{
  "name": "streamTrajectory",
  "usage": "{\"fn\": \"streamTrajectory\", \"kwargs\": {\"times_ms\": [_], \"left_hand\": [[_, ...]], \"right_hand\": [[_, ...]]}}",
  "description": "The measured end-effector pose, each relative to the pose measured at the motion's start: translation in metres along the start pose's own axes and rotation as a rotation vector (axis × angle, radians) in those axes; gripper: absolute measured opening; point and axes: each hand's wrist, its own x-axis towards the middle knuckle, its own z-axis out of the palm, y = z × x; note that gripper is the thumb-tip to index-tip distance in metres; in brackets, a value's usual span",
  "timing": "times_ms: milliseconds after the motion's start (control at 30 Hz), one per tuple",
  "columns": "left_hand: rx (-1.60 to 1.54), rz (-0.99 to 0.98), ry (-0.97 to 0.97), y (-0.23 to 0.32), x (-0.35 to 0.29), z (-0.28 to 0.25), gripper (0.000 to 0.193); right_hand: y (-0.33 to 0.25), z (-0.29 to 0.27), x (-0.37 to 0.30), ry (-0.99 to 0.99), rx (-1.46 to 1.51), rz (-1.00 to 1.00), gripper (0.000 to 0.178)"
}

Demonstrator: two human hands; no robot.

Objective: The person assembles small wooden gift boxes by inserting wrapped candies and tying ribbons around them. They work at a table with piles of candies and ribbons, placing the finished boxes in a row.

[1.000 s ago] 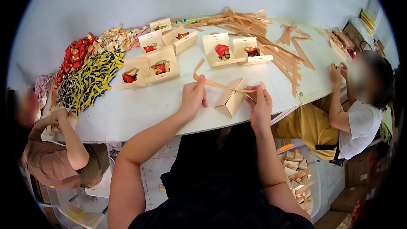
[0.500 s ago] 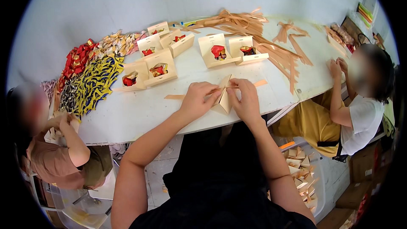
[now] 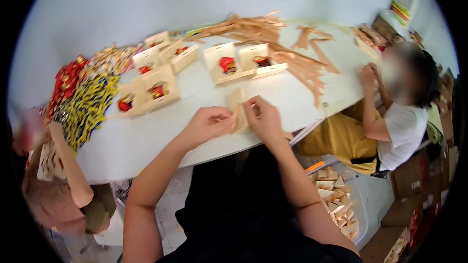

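A small cream cardboard box point(image 3: 235, 98), folded to a peak, stands near the front edge of the white table in front of me. A peach ribbon point(image 3: 237, 115) is tied around its top, blurred and partly covered by my fingers. From the left, my left hand point(image 3: 212, 122) pinches at the ribbon with thumb and fingers together. On the other side, my right hand point(image 3: 263, 118) is closed in a pinch beside the box top, with the ribbon end mostly hidden in it.
Open boxes with wrapped candies point(image 3: 157, 89) stand beyond my hands. Candy heaps point(image 3: 90, 107) lie at left, loose peach ribbons point(image 3: 297, 65) at far right. A person point(image 3: 56, 195) works at left, another point(image 3: 404, 131) at right. A bin of tied boxes point(image 3: 336, 199) sits below the table.
The view has shifted, so the table's things appear further left. My hands have drawn apart slightly, and the ribbon ends that stuck out to both sides no longer show.
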Motion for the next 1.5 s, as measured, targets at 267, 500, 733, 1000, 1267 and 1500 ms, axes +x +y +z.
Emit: {"fn": "streamTrajectory", "kwargs": {"times_ms": [267,500,733,1000,1267,1500], "left_hand": [[-0.184,0.281,0.219,0.005,0.006,0.004,0.012],[-0.065,0.305,0.329,-0.028,0.019,0.005,0.017],[0.294,0.578,0.305,-0.015,0.011,0.017,0.016],[0.081,0.444,0.377,-0.016,0.005,0.022,0.027],[-0.317,0.153,0.272,-0.017,0.009,0.008,0.016],[-0.210,0.246,0.268,-0.019,0.006,0.010,0.028]], "right_hand": [[-0.009,0.004,0.003,-0.040,0.057,-0.103,0.024],[-0.015,0.008,0.000,-0.214,0.165,0.000,0.032],[0.004,-0.019,0.035,-0.429,0.164,0.212,0.043],[-0.062,-0.033,0.033,-0.404,0.366,0.127,0.031],[-0.080,-0.030,-0.020,-0.199,0.096,-0.063,0.019],[-0.087,-0.030,-0.028,-0.197,0.056,-0.047,0.019]]}}
